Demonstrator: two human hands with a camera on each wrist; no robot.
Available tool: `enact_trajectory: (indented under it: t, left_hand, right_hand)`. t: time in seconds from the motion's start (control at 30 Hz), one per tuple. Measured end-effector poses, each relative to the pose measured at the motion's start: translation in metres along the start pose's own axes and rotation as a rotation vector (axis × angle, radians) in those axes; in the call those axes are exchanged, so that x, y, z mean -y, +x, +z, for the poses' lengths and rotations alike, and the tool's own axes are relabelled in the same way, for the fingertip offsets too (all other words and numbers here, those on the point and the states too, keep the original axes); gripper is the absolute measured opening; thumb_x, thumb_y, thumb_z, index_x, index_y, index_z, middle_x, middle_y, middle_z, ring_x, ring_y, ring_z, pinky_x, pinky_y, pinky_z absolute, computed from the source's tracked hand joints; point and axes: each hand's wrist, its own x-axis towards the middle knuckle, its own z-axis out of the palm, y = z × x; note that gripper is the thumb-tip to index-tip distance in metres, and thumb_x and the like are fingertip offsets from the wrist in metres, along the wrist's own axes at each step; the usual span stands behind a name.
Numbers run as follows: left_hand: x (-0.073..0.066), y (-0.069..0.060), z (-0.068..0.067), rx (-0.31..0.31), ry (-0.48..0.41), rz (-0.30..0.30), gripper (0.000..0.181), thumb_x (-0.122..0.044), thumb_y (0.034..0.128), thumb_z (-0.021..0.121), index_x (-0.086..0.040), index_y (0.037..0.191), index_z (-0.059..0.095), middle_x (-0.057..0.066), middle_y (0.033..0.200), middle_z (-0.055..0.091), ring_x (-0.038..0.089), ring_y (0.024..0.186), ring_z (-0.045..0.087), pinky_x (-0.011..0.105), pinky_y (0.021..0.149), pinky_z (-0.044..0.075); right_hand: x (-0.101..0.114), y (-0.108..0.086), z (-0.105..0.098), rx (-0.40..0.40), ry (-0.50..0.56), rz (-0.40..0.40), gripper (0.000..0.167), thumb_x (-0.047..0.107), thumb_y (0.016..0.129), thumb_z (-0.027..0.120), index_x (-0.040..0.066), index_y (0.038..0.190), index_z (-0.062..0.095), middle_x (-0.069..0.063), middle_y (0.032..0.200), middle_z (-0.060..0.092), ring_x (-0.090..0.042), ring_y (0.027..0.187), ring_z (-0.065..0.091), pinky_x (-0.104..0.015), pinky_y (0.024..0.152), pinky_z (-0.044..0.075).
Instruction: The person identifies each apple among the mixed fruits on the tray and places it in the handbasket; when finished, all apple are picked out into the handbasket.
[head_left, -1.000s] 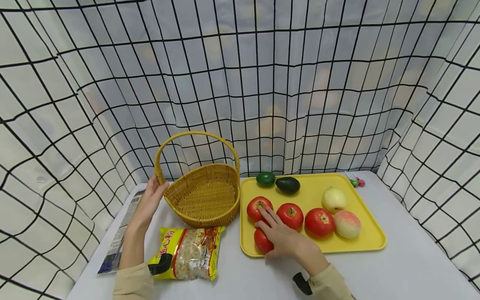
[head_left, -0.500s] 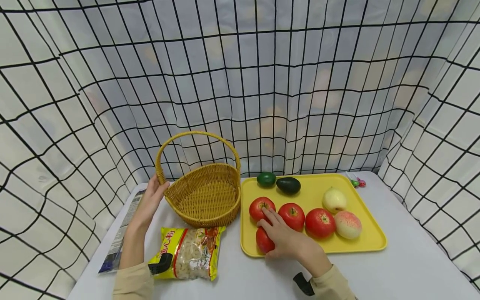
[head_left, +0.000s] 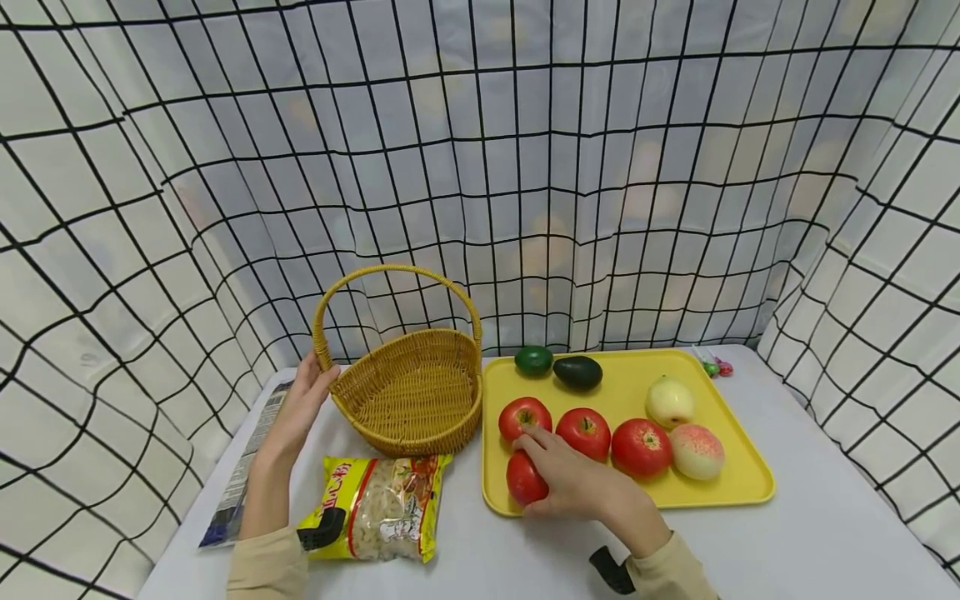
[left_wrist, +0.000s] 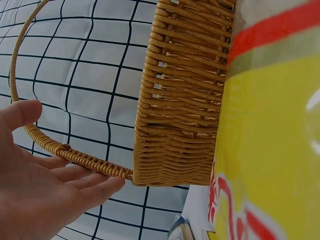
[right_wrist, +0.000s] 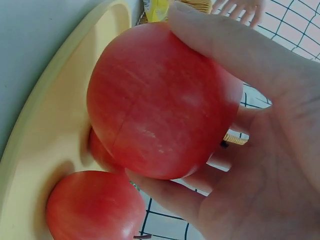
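Note:
In the head view my right hand (head_left: 573,482) holds a red apple (head_left: 525,478) at the left front of the yellow tray (head_left: 615,382). The right wrist view shows thumb and fingers curled round this apple (right_wrist: 162,102); whether it is clear of the tray I cannot tell. My left hand (head_left: 294,410) is at the left foot of the wicker basket's handle (head_left: 320,329). In the left wrist view its fingers (left_wrist: 92,182) lie fairly straight against the handle, thumb apart. The basket (head_left: 420,387) tilts toward me, with nothing inside.
Other red apples (head_left: 583,432), a peach (head_left: 697,452), a pale pear-like fruit (head_left: 670,402) and two dark green avocados (head_left: 577,372) lie on the tray. A yellow food packet (head_left: 390,508) lies before the basket. A long flat packet (head_left: 243,467) lies left. Netting (head_left: 517,208) surrounds the table.
My right hand's fingers have drawn off the rear apple and closed round the front one, which has turned slightly. The left hand and basket stay put.

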Motion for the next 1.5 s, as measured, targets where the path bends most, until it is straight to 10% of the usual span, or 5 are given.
enact_trajectory:
  t: [0.33,0.6,1.07,1.5]
  left_hand:
    - [-0.004,0.001,0.003,0.0,0.047,0.013,0.091,-0.054,0.1072,0.043,-0.02,0.163,-0.02,0.009,0.173,-0.015,0.034,0.162,-0.009,0.065,0.128,0.004]
    - [0.004,-0.005,0.001,-0.005,0.055,-0.011,0.09,-0.053,0.1075,0.042,-0.02,0.163,-0.021,0.011,0.173,-0.015,0.035,0.162,-0.008,0.066,0.128,0.003]
    - [-0.003,0.0,0.003,0.012,0.07,-0.006,0.093,-0.058,0.106,0.043,-0.023,0.163,-0.023,0.01,0.173,-0.016,0.036,0.162,-0.008,0.066,0.128,0.005]
    - [-0.002,-0.009,-0.002,0.033,0.034,-0.027,0.091,-0.056,0.1076,0.04,-0.023,0.161,-0.027,0.01,0.171,-0.023,0.034,0.161,-0.014,0.062,0.13,0.003]
  right_hand:
    - [0.01,0.015,-0.009,-0.108,-0.002,-0.05,0.077,0.04,0.087,0.082,0.018,0.15,0.045,-0.008,0.149,0.048,-0.025,0.134,0.051,-0.053,0.1,0.057]
    - [0.038,0.076,-0.014,-0.129,-0.08,-0.142,0.08,0.044,0.088,0.08,0.018,0.153,0.042,-0.006,0.146,0.05,-0.023,0.127,0.055,-0.044,0.097,0.059]
    - [0.095,0.211,-0.043,0.165,-0.423,-0.064,0.089,0.054,0.091,0.074,0.025,0.162,0.03,-0.005,0.165,0.035,-0.023,0.145,0.046,-0.043,0.109,0.05]
    - [0.117,0.264,-0.011,0.262,-0.474,-0.107,0.095,0.054,0.086,0.079,0.033,0.163,0.028,0.004,0.164,0.039,-0.015,0.141,0.047,-0.04,0.112,0.046]
